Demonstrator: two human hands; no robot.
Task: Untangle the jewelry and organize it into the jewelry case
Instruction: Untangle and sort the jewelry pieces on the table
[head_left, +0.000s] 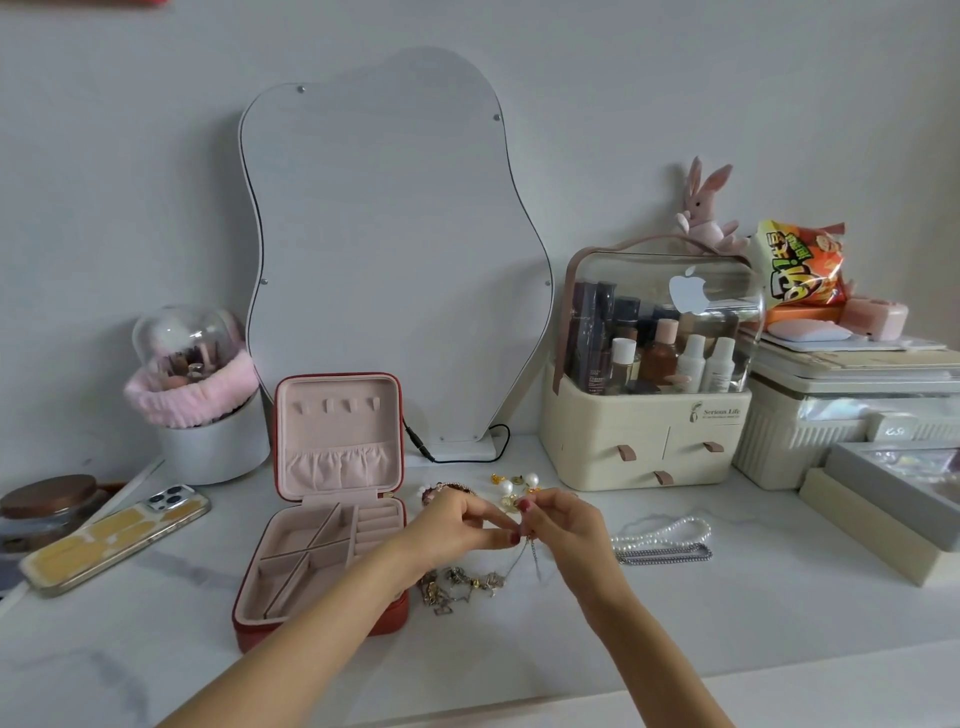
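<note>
From the head camera, both hands meet above the white worktop (519, 649), just right of the open jewelry case (324, 519). The left hand (452, 530) and the right hand (563, 525) come together fingertip to fingertip, their fingers (511, 538) pinched shut on a thin silver chain (522, 558) that hangs down between them. The chain's lower end runs into a tangled heap of jewelry (460, 584) lying on the worktop beneath the hands, just beside the case's right edge.

The case is red outside and pink inside, its lid standing upright and its divided tray showing no jewelry in the parts that are visible. Behind the hands lie pearl earrings (517, 484) with small gold pieces and a beaded bracelet (447, 489), partly hidden by the left hand. To the right, apart from the hands, a pearl strand (662, 531) lies just beside a dark silver chain necklace (665, 553).

A phone (117, 538) lies left of the case, a wavy mirror (395, 249) stands behind it, and a cosmetics organizer (649, 374) sits at the right.
</note>
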